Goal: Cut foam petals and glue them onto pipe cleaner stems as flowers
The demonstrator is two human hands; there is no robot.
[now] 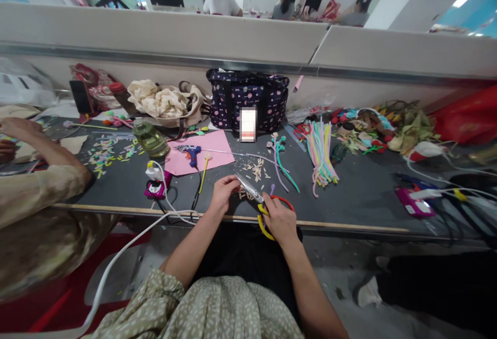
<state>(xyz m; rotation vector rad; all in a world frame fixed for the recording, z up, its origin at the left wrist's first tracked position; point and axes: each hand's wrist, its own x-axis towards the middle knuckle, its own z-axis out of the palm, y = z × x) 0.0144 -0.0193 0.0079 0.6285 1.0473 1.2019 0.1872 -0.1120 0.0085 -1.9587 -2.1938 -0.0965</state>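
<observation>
My right hand (280, 218) grips a pair of scissors (250, 189) with red and yellow handles, over the table's front edge. Their silver blades point up and left, toward my left hand (224, 193). The fingers of that hand are pinched together close to the blade tips; what is between them is too small to make out. Short cream-coloured cut pieces (257, 169) lie scattered just beyond the blades, and more lie beneath them. To the right rest fuzzy purple and teal stems (286, 165) with small shaped ends.
A blue glue gun (192, 155) lies on a pink sheet (217, 145), near a bottle of green liquid (151, 139). Pastel pipe cleaners (322, 152) are bundled at right. A dark patterned bag (248, 96) stands behind. A co-worker's arm (42, 183) rests at left; white cables (128, 248) cross the edge.
</observation>
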